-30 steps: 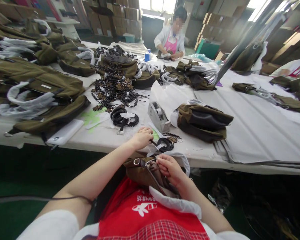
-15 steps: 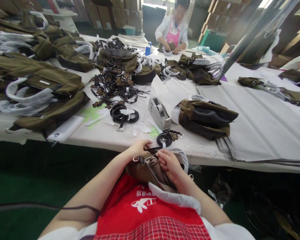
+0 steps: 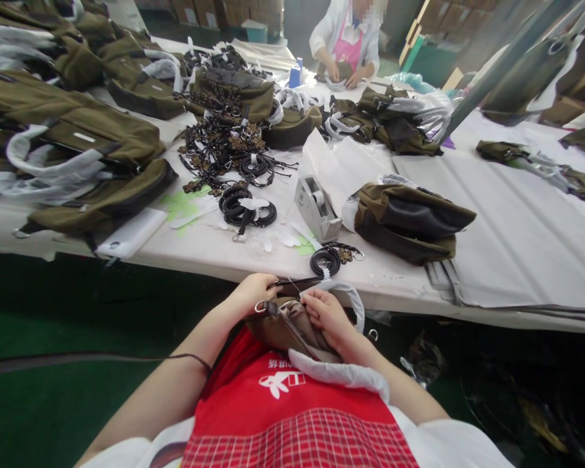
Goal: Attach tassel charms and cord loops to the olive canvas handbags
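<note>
An olive-brown bag rests in my lap against the table edge, its zipped opening facing up and its handles wrapped in white. Above its left end my left hand is closed on a black strap, which runs right towards a coiled strap on the table. My right hand pinches a thin pale thread-like strand over the bag's opening. The strand slants up to the left, and its far end is too fine to follow.
A tape dispenser and a folded olive bag stand beyond the coil. Coiled black straps and a heap of tasselled cords lie left of them. Olive bags are piled left. Across the table a person handles a bag.
My left hand has shifted left and away from my right hand, with the black strap now stretched straighter. The thin strand now shows between the hands. The view has tilted down slightly.
</note>
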Tool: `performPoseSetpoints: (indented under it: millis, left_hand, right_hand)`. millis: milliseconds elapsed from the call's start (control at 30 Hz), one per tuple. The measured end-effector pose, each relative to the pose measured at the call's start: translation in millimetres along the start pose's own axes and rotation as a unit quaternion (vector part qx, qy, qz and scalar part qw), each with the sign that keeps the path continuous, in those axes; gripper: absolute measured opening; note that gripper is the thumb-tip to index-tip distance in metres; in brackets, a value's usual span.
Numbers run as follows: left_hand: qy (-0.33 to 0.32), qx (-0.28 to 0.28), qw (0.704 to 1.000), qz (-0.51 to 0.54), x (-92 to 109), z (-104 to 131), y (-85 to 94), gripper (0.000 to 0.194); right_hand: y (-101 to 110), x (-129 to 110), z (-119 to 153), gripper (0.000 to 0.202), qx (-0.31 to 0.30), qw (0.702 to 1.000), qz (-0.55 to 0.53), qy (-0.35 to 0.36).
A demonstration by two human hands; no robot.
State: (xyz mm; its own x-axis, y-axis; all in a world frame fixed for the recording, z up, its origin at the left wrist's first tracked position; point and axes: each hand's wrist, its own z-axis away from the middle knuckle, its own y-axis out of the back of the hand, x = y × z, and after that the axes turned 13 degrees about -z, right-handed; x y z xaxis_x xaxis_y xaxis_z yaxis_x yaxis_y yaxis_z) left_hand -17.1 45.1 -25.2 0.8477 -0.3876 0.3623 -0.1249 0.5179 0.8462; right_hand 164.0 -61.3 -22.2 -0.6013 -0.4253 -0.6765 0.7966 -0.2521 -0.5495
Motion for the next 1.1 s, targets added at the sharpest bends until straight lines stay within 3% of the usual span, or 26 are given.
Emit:
performPoseSetpoints:
  millis: [200, 567, 867, 1100]
  left_hand:
    - [-0.084, -0.007, 0.981, 0.174, 2.8, 8.5, 8.6, 0.033]
    - [-0.041, -0.053, 0.928, 0.365, 9.9, 11.8, 11.0, 0.040]
    - [-0.051, -0.069, 0.909, 0.407, 14.3, 18.6, 11.8, 0.042]
    - [-0.049, -0.046, 0.914, 0.400, 12.7, 18.0, 9.3, 0.044]
  right_hand:
    - [-5.8, -2.0, 0.6, 0.035, -0.026, 0.999, 0.024, 0.001]
    - [-6.8, -5.0, 0.9, 0.035, -0.037, 0.999, 0.029, -0.008]
    - [-9.0, -2.5, -0.4, 0.033, -0.041, 0.999, 0.024, -0.004]
    - [-12.6, -5.6, 3.2, 0.036, -0.047, 0.999, 0.025, 0.005]
